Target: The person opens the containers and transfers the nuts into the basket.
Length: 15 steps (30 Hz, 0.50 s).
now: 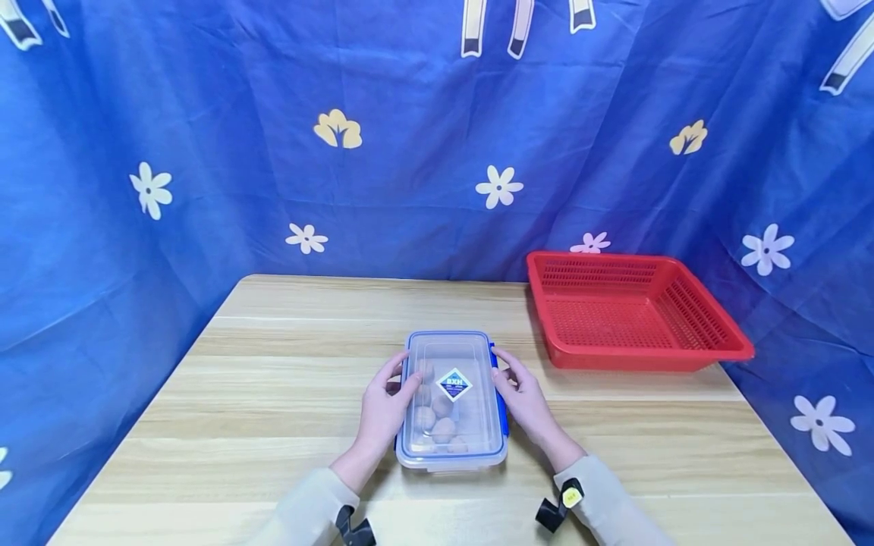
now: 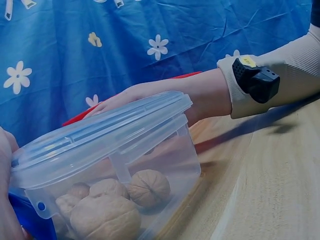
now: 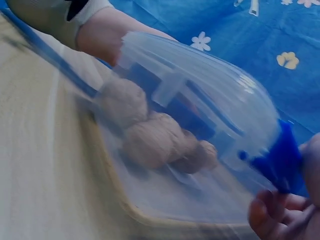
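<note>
A clear plastic food container (image 1: 478, 425) with a blue-edged lid and a diamond label stands on the table. Several walnuts (image 2: 105, 217) lie inside it, gathered toward its near left part in the head view. My left hand (image 1: 384, 406) holds the container's left side, its thumb over the lid's edge. On the opposite side my right hand (image 1: 522, 394) grips the box around the far right corner, fingers at a blue latch (image 3: 282, 157). Another blue latch (image 2: 35, 215) shows beside my left hand in the left wrist view. The right wrist view is blurred.
A red perforated plastic basket (image 1: 614, 353) sits at the back right of the wooden table (image 1: 273, 425). Behind the table hangs a blue curtain (image 1: 410, 152) with white flowers. Each sleeve carries a black wrist device (image 1: 561, 506).
</note>
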Motion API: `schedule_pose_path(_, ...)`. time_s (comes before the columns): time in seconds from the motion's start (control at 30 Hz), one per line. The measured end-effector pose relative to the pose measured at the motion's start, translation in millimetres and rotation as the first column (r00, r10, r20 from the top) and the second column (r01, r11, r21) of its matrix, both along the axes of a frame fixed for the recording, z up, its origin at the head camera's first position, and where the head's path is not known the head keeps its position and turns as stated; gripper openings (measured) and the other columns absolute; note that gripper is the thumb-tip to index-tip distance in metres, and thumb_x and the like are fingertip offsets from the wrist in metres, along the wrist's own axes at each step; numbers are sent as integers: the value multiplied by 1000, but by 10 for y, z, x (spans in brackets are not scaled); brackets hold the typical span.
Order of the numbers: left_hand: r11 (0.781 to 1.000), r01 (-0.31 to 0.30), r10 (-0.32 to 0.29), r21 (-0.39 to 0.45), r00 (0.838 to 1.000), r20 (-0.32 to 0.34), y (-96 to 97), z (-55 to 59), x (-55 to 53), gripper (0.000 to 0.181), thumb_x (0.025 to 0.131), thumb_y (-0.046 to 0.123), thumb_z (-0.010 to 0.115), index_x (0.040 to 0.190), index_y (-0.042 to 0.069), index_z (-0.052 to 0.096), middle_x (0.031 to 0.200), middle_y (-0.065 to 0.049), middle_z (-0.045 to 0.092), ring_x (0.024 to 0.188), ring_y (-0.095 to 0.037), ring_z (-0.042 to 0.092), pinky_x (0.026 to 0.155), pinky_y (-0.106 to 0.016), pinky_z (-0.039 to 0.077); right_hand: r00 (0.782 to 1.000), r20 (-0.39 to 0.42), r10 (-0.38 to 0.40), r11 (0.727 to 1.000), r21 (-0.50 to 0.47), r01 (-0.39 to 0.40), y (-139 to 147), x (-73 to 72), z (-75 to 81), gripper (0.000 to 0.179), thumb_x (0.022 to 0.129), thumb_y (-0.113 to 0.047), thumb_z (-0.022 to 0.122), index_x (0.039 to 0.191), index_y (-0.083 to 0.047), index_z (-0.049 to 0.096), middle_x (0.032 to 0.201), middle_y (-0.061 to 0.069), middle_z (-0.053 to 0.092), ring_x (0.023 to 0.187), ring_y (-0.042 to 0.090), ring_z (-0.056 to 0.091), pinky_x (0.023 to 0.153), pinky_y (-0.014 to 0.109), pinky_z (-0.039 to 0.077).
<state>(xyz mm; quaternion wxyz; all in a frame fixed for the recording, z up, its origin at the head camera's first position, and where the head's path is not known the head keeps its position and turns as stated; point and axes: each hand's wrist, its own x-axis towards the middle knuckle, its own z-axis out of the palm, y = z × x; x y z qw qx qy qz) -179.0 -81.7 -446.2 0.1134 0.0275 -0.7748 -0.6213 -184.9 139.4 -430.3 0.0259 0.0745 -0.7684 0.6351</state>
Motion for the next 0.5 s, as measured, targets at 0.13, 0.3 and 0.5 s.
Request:
schedule_pose_path(0.13,1000,-2,2,13,1000,10,6,-19,-11,44,86,21,68,128,17,57,110,-10,60,83,-23,59,67,-29,54,999,5,49,999,22,-49,41,-7,13,38,95,-3,50,133,2,46,84,9,54,69,14,52,56,19,46)
schedule_pose_path(0.3,1000,-4,4,20,1000,14,11,-11,-7,44,86,20,67,128,17,56,110,-10,60,82,-23,58,68,-30,53,998,-10,64,998,31,-63,47,-12,6,37,96,-2,46,133,3,45,87,11,54,73,14,54,62,22,50)
schedule_pose_path(0.5,1000,0,0,15,1000,10,22,-13,-7,43,87,19,66,128,16,56,110,-10,59,83,-24,58,67,-29,53,999,-16,42,999,-16,-42,77,-106,-206,35,97,-4,46,132,-1,48,87,11,55,74,15,56,65,24,51)
